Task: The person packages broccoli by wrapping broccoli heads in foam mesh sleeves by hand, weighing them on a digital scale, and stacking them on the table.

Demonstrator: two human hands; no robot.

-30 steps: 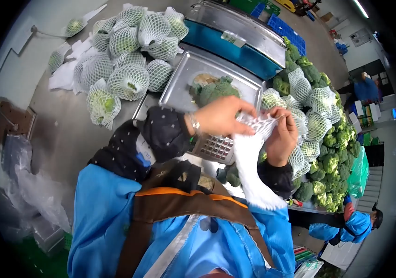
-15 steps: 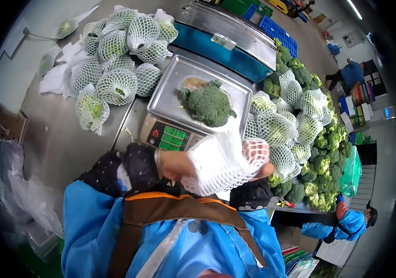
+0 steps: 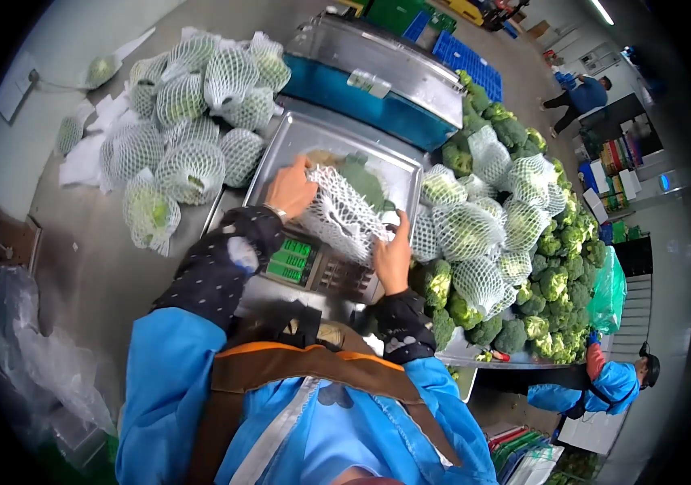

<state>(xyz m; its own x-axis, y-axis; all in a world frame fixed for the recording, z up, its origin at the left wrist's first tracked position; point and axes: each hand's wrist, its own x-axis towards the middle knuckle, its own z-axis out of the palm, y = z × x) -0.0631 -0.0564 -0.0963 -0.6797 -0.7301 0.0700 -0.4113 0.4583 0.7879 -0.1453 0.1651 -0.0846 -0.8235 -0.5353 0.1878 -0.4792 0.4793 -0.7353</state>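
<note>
A head of broccoli lies on the metal tray of a weighing scale. A white foam net sleeve is held between my two hands and covers the near side of the broccoli. My left hand grips the sleeve's left edge, with its fingertips over the tray. At the sleeve's right edge, my right hand pinches it between thumb and fingers. The scale's green display shows below the sleeve, with its digits blurred.
Netted broccoli heads are piled on the left of the steel table. To the right lies a large heap of bare broccoli, with more netted heads beside the scale. Behind the scale stands a steel-and-teal machine. Two people are farther off.
Both hands have moved forward from near my chest to the scale tray. The foam net sleeve has gone with them, spread wider, and now partly covers the broccoli.
</note>
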